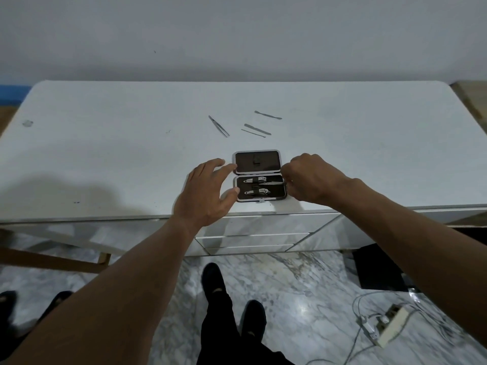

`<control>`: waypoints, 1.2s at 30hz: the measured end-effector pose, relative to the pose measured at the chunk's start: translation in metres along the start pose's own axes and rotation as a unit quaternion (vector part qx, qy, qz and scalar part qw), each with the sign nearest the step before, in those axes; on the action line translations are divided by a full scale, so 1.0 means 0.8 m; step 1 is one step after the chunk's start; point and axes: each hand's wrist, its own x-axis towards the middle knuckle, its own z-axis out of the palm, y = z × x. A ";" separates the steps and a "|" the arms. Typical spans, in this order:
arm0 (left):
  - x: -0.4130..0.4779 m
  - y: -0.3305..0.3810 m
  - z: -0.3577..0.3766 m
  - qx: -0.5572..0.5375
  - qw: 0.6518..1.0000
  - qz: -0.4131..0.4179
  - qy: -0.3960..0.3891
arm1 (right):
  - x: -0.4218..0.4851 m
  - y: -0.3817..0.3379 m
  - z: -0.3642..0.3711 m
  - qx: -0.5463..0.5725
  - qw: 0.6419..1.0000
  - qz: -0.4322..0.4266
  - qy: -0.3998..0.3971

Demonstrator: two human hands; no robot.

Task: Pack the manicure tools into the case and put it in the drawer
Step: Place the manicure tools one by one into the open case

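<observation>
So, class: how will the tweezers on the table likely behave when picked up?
The tweezers look like thin metal, so probably stiff and light. Lying flat on the smooth table, they may slide when pinched. Unlikely to roll.

The white bench (105,159) fills the middle of the frame, its front edge running across just below centre. An open case (266,165) lies near that edge at centre, its lid flat on the surface. Above it lie tweezers (219,126) and, to their right, a long slim tool (268,115), a broader slim tool (257,129) and a thin rod (252,133). A grey smudge (27,123) marks the bench's left end.
</observation>
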 end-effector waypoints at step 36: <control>0.001 -0.003 0.003 0.003 1.000 0.003 0.005 | 0.003 -0.027 -0.008 0.044 0.998 0.013 0.039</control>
